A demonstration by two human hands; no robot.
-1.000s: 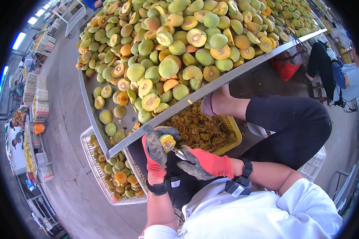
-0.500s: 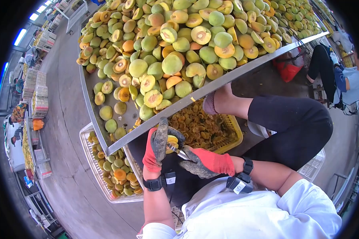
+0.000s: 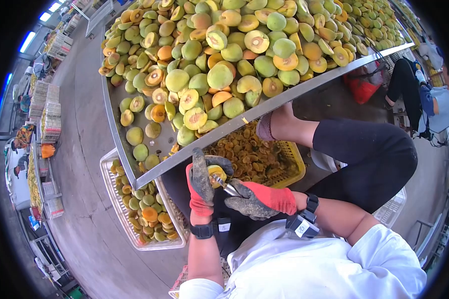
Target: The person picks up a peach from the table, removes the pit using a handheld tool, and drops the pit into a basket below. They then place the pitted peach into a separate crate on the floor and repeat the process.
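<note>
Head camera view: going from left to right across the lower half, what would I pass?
A white crate of cut fruit → left hand holding a fruit half → right hand gripping a metal tool → black-trousered knee → seated person.

My left hand (image 3: 202, 183): gloved, fingers curled closed, pointing twelve o'clock. My right hand (image 3: 258, 199): gloved, clenched, pointing nine o'clock.
</note>
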